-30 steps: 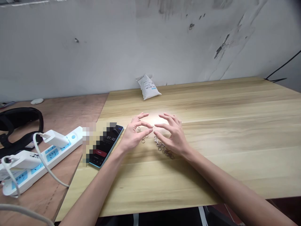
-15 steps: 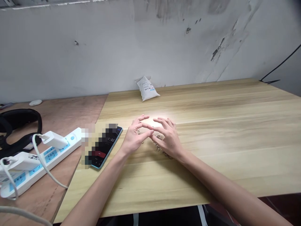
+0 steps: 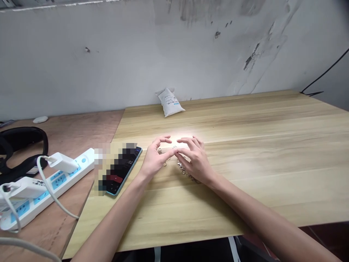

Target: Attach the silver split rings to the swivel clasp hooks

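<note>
Hands meet at the middle of the frame over a light wooden table (image 3: 259, 171), fingertips almost touching. The left hand (image 3: 155, 157) arches loosely, thumb and forefinger apart, with nothing visible between them. The right hand (image 3: 195, 162) points its fingers toward the left of the frame, drawn close together; whether they pinch anything is too small to tell. Small metal rings (image 3: 165, 163) lie scattered on the table under and between the two hands, one of them just above the right fingertips in a bright patch of light. A short run of metal clasps (image 3: 184, 171) lies against the lower edge of the right hand, partly hidden by it. Left of the left hand a smartphone (image 3: 123, 170) with a blue edge lies flat, its screen lit and partly blurred. Further left, on a darker brown board, a white power strip (image 3: 49, 183) carries a white charger (image 3: 62, 162) with its cable looping down. A black strap (image 3: 20, 145) sits at the left edge of the frame. A small white bag (image 3: 170, 103) leans against the grey wall at the table's far edge, above the hands.
</note>
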The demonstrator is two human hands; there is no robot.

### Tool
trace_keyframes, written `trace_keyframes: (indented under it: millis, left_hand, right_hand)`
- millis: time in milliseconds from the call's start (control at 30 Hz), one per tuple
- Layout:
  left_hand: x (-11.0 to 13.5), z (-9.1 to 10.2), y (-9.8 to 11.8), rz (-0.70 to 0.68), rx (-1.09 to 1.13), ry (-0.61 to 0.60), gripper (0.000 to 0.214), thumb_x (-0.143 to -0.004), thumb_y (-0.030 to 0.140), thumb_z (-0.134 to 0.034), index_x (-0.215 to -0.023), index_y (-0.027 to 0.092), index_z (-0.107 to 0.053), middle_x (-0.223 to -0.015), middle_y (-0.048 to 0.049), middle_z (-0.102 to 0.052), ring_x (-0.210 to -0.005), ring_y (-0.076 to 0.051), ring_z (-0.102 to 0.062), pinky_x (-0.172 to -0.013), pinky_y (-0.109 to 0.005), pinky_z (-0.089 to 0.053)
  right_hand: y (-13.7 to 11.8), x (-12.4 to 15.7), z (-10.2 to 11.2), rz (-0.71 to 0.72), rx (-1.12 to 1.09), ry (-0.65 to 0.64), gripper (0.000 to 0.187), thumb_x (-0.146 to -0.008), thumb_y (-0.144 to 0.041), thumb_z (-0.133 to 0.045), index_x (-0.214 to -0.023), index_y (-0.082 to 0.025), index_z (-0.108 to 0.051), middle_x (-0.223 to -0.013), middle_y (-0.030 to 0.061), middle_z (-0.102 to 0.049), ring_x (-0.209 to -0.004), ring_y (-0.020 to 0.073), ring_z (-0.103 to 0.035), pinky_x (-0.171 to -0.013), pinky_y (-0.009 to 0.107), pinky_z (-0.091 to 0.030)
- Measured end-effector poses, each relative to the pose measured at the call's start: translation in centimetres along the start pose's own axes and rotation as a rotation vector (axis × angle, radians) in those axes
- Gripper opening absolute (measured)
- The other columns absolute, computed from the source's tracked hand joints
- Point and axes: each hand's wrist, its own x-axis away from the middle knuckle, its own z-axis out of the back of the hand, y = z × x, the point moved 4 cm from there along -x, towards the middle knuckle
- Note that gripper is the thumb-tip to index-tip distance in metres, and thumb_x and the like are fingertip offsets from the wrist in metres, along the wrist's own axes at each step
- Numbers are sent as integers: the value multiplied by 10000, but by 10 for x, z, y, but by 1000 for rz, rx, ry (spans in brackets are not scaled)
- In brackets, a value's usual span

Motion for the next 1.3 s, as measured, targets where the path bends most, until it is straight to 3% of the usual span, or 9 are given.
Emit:
trace_keyframes:
  millis: [200,400,467,600,700,800,1033,1300]
  left_hand:
    - [1,3,-1,139,135,-137,254,-715,419,-807,-867,221,-760,-1424,-83,-529,-1304,-323,-507,-987,-417,-490]
    - [-1,7,-5,184,236,-170,231,-709,400,-816,-830,215,-748,-1452,-73,-509,-1219,-317,-582,-987,-466,-489]
    - [-4,12,-4,114,124,-149,203,-740,396,-791,-826,218,-750,-1418,-76,-544,-1262,-317,-548,-1026,-503,-460]
    - [-5,21,10,-246,-427,23,60,-802,307,-749,-799,248,-752,-1372,-49,-590,-1414,-291,-366,-1171,-599,-232]
    - [1,16,18,-482,-774,85,82,-860,266,-690,-798,245,-739,-1421,-48,-548,-1442,-291,-318,-1181,-661,-105]
    - [5,5,20,-611,-949,81,140,-892,256,-646,-779,216,-720,-1438,-80,-532,-1437,-310,-333,-1174,-684,-100]
    - [10,-9,19,-753,-1103,61,182,-904,134,-573,-766,185,-681,-1472,-101,-492,-1442,-301,-338,-1190,-677,-40]
    - [6,9,22,-631,-886,121,34,-826,245,-707,-797,227,-705,-1425,-74,-533,-1428,-302,-345,-1184,-638,-159]
  right_hand:
    - [-3,-1,6,40,30,75,115,-929,-265,-604,-910,-279,-717,-1076,34,-692,-995,203,-597,-1041,453,-355]
    - [-1,-1,8,47,-17,40,123,-929,-273,-603,-945,-279,-726,-1099,49,-682,-1018,212,-585,-1001,447,-383]
    - [2,-3,8,22,-77,2,120,-925,-263,-607,-945,-265,-725,-1158,60,-668,-1068,227,-573,-971,442,-403]
    - [11,-7,9,-98,-225,-54,97,-910,-240,-623,-896,-246,-719,-1240,64,-645,-1180,254,-539,-990,476,-401]
    - [17,-8,8,-180,-298,-70,105,-906,-232,-618,-860,-247,-712,-1250,61,-642,-1246,261,-504,-1023,508,-386]
    - [19,-7,4,-202,-290,-77,109,-901,-214,-608,-837,-237,-693,-1240,68,-645,-1295,274,-465,-1043,541,-359]
    - [13,-5,1,-193,-312,-60,122,-907,-205,-576,-824,-233,-661,-1202,73,-657,-1309,274,-453,-1049,540,-351]
    - [26,-5,2,-288,-374,-64,120,-900,-255,-591,-810,-238,-667,-1196,75,-646,-1288,271,-472,-1056,544,-352]
